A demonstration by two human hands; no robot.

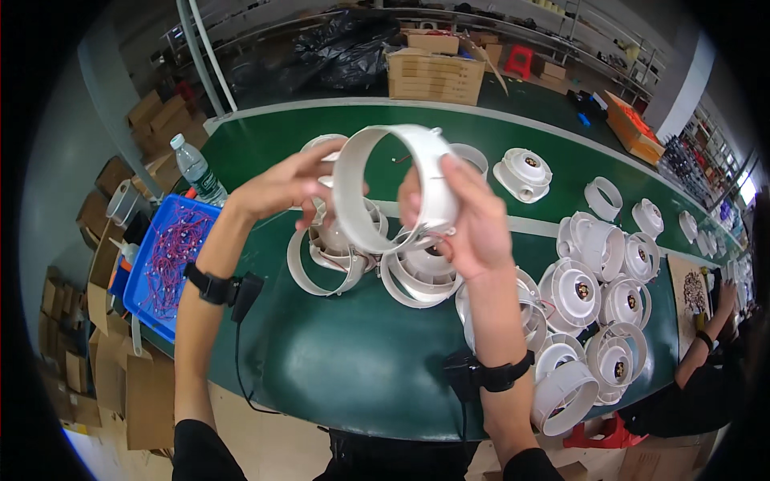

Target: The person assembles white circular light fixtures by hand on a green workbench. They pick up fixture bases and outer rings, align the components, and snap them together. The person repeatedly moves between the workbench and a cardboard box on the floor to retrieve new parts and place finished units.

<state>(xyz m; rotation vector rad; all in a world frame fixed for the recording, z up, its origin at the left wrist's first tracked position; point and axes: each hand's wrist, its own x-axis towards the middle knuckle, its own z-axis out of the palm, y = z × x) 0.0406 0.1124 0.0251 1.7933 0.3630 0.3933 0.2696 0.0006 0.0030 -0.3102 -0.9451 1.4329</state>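
A wide white plastic ring is raised above the green table, tilted so its opening faces left. My right hand grips it by its right side, thumb outside and fingers partly inside the band. Thin red and dark wires show at its lower edge by that hand. Just left of the ring is my left hand, its fingers apart and holding nothing that I can see; some fingertips pass close to the rim. Below both hands stand white round housings and another white ring, partly covered.
Many white housings and rings crowd the table's right side. At left lie a blue tray of red-purple wires and a plastic bottle. Cardboard boxes stand behind the table. Another person's arm works at far right.
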